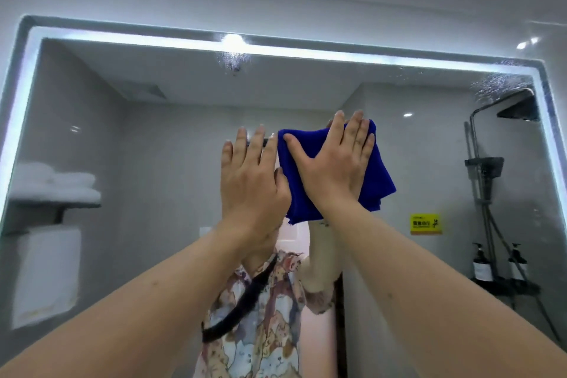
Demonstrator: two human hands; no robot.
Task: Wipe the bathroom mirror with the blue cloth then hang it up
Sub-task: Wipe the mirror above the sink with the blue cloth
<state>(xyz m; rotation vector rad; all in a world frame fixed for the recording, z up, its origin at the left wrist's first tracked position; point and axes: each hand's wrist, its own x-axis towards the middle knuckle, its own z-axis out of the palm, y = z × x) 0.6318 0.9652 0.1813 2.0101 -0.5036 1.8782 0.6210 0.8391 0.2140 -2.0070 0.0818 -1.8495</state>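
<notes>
Blue cloth (380,181), folded, lies flat against the mirror (153,132) near its middle, pressed there by the right hand (333,162) with straight, spread fingers; the left hand (251,181) rests flat on the glass just beside it, fingers straight

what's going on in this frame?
A person is wiping a lit-edged bathroom mirror. The right hand presses a folded blue cloth flat against the glass, fingers straight. The left hand is raised beside it with fingers straight, on bare glass or just off it. Water spots remain near the top edge and the upper right corner. The cloth is not hung up yet.
</notes>
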